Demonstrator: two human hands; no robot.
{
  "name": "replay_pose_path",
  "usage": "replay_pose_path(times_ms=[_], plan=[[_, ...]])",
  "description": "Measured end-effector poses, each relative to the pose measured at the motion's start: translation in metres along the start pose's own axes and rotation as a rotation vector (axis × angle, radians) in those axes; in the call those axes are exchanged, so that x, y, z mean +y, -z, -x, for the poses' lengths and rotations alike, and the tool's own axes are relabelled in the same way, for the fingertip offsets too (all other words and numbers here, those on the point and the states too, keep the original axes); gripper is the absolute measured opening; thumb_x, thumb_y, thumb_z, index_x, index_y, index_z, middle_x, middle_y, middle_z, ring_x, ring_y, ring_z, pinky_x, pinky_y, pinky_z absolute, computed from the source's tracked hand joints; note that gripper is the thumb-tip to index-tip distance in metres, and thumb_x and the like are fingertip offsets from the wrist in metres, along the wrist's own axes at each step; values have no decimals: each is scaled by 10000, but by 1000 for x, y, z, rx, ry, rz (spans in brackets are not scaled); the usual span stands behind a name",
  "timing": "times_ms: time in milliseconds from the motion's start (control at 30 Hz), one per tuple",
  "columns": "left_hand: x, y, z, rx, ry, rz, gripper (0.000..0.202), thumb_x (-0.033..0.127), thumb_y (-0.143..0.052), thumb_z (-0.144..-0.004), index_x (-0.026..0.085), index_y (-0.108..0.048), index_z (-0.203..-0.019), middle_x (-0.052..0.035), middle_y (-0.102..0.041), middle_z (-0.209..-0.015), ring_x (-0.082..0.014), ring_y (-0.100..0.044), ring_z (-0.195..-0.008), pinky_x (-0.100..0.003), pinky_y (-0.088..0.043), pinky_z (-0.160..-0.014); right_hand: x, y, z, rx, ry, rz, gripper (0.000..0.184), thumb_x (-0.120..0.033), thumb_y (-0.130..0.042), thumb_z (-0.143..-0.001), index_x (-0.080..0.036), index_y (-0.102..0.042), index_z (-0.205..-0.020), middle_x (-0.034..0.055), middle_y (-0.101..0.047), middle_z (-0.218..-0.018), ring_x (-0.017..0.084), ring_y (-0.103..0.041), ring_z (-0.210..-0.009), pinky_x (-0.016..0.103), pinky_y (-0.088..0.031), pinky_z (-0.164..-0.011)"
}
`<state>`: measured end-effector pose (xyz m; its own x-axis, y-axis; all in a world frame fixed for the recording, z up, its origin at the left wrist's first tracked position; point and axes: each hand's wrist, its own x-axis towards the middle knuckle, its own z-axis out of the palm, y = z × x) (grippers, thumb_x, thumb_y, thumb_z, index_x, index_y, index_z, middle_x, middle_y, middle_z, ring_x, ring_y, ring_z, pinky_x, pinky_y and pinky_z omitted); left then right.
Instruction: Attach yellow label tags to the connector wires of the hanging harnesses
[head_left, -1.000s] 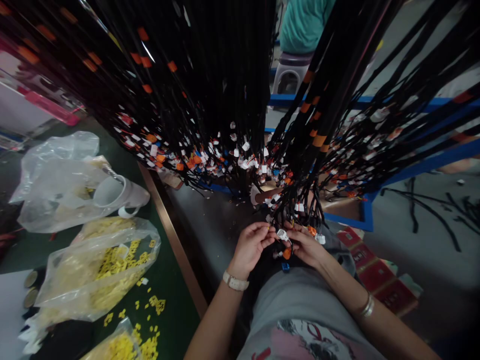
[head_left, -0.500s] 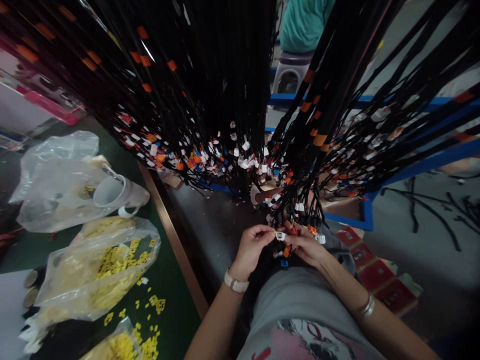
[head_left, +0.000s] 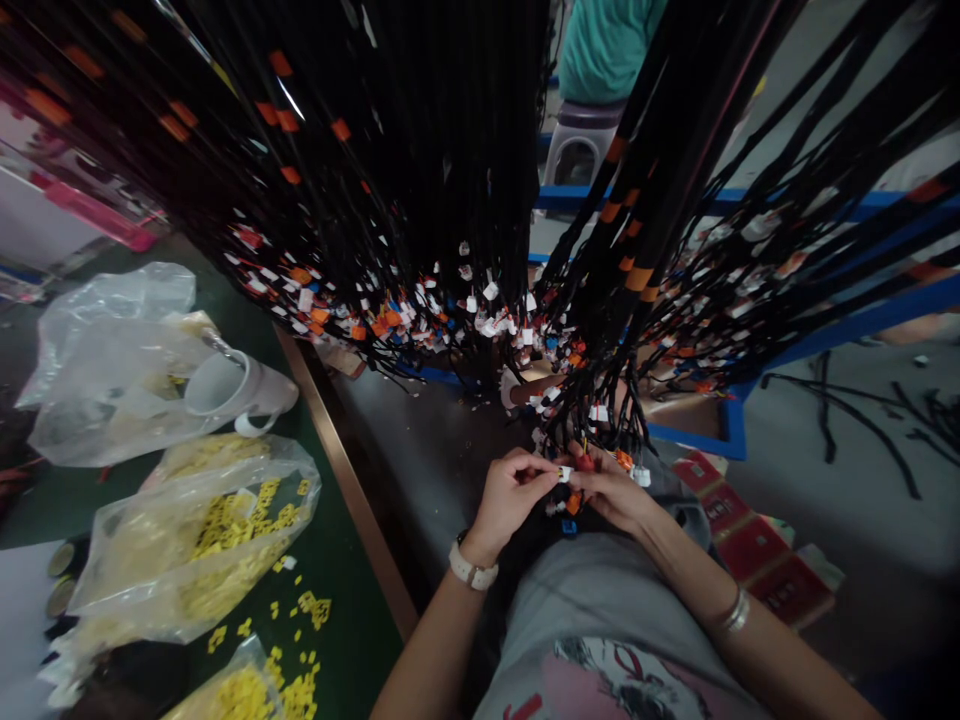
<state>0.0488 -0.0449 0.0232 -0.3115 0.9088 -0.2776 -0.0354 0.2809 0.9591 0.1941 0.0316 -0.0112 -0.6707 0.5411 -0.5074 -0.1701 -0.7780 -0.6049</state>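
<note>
Two hands: left hand (head_left: pixel 510 495) and right hand (head_left: pixel 611 495) meet fingertip to fingertip, right over the lap.
Left fingers (head_left: pixel 536 468): thumb and forefinger pinched tight on a small white plug (head_left: pixel 564 473).
Right fingers (head_left: pixel 594 483): closed on that same plug from the other side, the rest curled in beneath.
Plug: squeezed between the two sets of fingertips and touching both.
Wires (head_left: pixel 592 400): a thick black curtain hangs from above, and its lowest strands come right down to the fingers.
Wire ends: white, orange and blue tips everywhere, crowded just above the fingers.
Orange plug (head_left: pixel 574 503): just under the fingers, dangling between the two hands.
Blue plug (head_left: pixel 570 527): lower again, below the fingers, against the grey shirt.
Watch (head_left: pixel 472 568): pale strap on the left wrist, behind the fingers.
Bracelet (head_left: pixel 735 612): on the right wrist, well back from the fingers.
Tabletop (head_left: pixel 352 620): green, off to the left of the fingers.
Bags (head_left: pixel 202 530): clear plastic full of small yellow parts, far left of the fingers, with loose yellow bits spilled beside them.
Mug (head_left: pixel 240 392): white, tipped on its side among the bags.
Frame (head_left: pixel 731 425): blue, beyond the right fingers.
Red boxes (head_left: pixel 739 520): on the floor, right of the fingers.
Stool (head_left: pixel 581 145): far beyond the fingers, with a person in teal (head_left: pixel 607 45) seated on it.
</note>
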Motion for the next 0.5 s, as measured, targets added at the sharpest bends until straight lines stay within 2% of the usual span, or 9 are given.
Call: replay_pose_path(times_ms=[200, 400, 500], plan=[[-3, 3, -1, -28, -9, -59, 153, 316, -669, -694, 179, -724, -738, -7, -534, -626, -103, -409, -568, -218, -306, -536, 2, 2, 0, -20, 14, 63, 357, -156, -783, -551, -215, -490, -745, -27, -665, -763, 120, -611, -665, 219, -463, -597], [-4, 2, 0, -67, 206, 104, 219, 318, -728, -630, 131, -649, -712, 25, -509, -592, -73, -377, -547, -199, -275, -514, -3, 0, 3, -98, 51, 122, 352, -158, -768, -585, -207, -463, -754, -5, -665, -796, 132, -606, -713, 240, -463, -635], [-4, 1, 1, -136, 314, 235, 285, 362, -724, -635, 126, -623, -760, 23, -503, -635, -62, -373, -546, -193, -259, -490, -4, -1, 4, -78, 65, 144, 346, -173, -777, -572, -207, -481, -748, -5, -665, -801, 136, -602, -701, 253, -468, -627]])
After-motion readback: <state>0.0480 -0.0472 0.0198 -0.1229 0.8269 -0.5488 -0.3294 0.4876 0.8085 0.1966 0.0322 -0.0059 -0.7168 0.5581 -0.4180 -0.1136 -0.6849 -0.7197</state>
